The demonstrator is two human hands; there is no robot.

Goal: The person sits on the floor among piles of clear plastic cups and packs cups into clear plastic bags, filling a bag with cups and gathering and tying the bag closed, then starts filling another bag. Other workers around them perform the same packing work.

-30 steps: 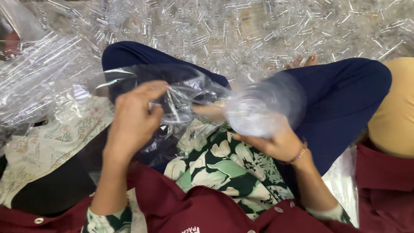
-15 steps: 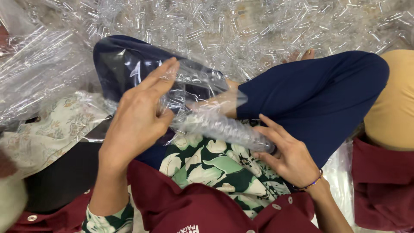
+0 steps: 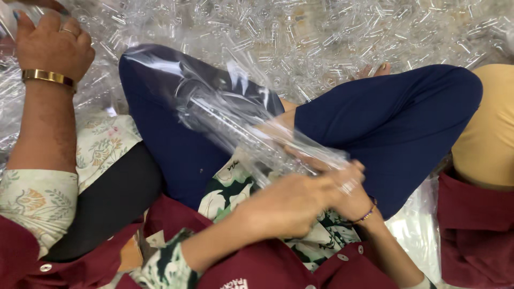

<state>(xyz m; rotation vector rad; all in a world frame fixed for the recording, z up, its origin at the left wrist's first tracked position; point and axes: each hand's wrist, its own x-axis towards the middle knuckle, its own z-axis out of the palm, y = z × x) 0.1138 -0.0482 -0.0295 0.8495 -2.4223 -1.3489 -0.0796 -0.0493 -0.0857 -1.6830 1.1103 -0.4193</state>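
Both hands (image 3: 321, 195) now together at the clear bag's (image 3: 241, 120) near end.

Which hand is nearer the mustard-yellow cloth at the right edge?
Right. The right hand, gripping the clear plastic bag, sits left of the cloth; the left hand lies farther left.

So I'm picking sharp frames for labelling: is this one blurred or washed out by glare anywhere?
Head view: both hands, left hand and right hand, are motion-smeared; the clear crinkled plastic bag shows white glare streaks; the heap of small clear plastic tubes is bright but fairly sharp.
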